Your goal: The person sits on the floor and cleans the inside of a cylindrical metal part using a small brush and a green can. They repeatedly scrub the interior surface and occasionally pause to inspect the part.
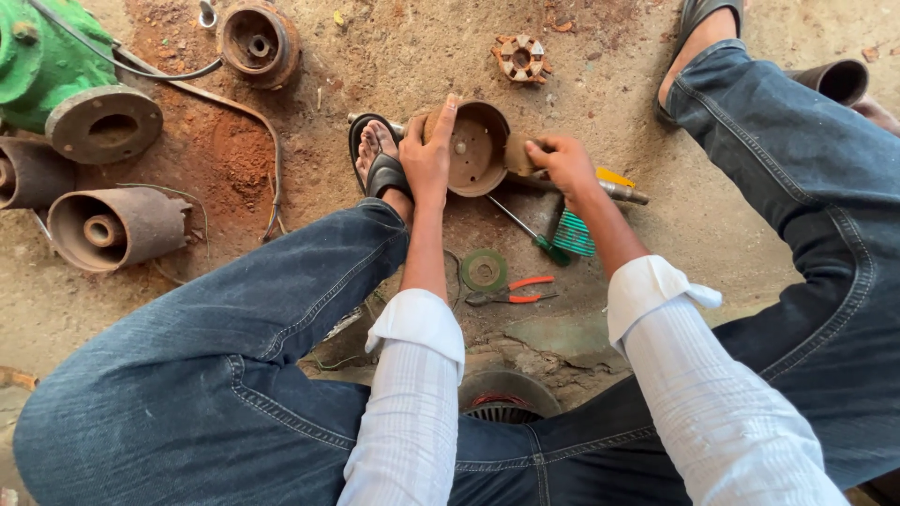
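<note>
A rusty, cup-shaped metal motor cover (476, 148) stands on its edge on the dirt floor between my feet. My left hand (429, 155) grips its left rim, fingers pointing up. My right hand (561, 161) holds a small piece of brown sandpaper (518, 154) against the cover's right rim. A metal shaft (621, 192) lies under my right hand. My sandalled left foot (378, 155) rests just left of the cover.
A green-handled screwdriver (532, 231), a green tape roll (484, 270), orange-handled pliers (511, 292) and a green-striped cloth (574, 234) lie near my wrists. Rusty cylinders (117, 225), a green motor body (56, 70), a round housing (259, 42) and a slotted rotor piece (520, 58) sit further off.
</note>
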